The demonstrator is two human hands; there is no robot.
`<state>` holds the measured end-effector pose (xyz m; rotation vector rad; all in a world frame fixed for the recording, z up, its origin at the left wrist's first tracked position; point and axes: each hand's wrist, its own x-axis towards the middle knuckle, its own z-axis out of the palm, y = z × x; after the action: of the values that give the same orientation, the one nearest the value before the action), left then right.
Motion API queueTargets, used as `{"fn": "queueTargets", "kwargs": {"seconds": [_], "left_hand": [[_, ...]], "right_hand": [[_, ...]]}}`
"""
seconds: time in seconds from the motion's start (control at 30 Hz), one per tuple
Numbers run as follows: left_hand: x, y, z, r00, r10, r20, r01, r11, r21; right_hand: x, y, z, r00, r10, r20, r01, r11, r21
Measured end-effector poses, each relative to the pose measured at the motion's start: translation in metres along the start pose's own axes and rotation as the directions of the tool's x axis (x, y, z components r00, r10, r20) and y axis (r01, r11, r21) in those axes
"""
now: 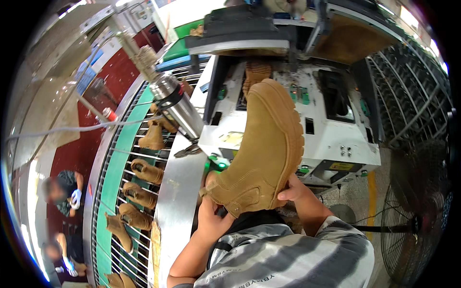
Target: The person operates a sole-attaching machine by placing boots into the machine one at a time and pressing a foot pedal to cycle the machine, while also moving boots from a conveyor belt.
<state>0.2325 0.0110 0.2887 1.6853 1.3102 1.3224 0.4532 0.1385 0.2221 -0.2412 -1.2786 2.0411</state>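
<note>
A tan ankle boot (261, 144) fills the middle of the view, tilted with its toe pointing up and away and its lugged sole to the right. My left hand (211, 213) grips the boot at its upper opening, thumb over the edge. At the heel, my right hand (292, 192) is closed round the sole end, with the thumb showing on the boot's side. Behind it stands a white machine (278, 125), where another boot (258, 72) lies sole up in the left slot.
To the left, a roller conveyor with a green strip (113, 192) carries several tan boots (137, 216). A steel flask (177, 103) stands beside a metal ledge (177, 192). A black fan (413, 230) is at right. Two people (65, 192) work at far left.
</note>
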Motion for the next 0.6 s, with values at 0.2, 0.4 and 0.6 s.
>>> {"fn": "queueTargets", "kwargs": {"seconds": [0.2,0.4,0.6], "left_hand": [[0.052,-0.04,0.035,0.987,0.028,0.16,0.002,0.983,-0.186],[0.09,-0.069,0.088,0.89,-0.239,0.388,0.307,0.943,-0.124],[0.082,-0.156,0.102,0.961,-0.112,0.253,0.144,0.983,-0.115]], "right_hand": [[-0.02,-0.057,-0.017,0.975,-0.017,-0.221,-0.055,0.947,-0.317],[-0.041,-0.099,-0.036,0.861,-0.322,-0.394,-0.036,0.734,-0.679],[-0.058,-0.132,-0.093,0.665,-0.465,-0.585,-0.027,0.768,-0.64]]}}
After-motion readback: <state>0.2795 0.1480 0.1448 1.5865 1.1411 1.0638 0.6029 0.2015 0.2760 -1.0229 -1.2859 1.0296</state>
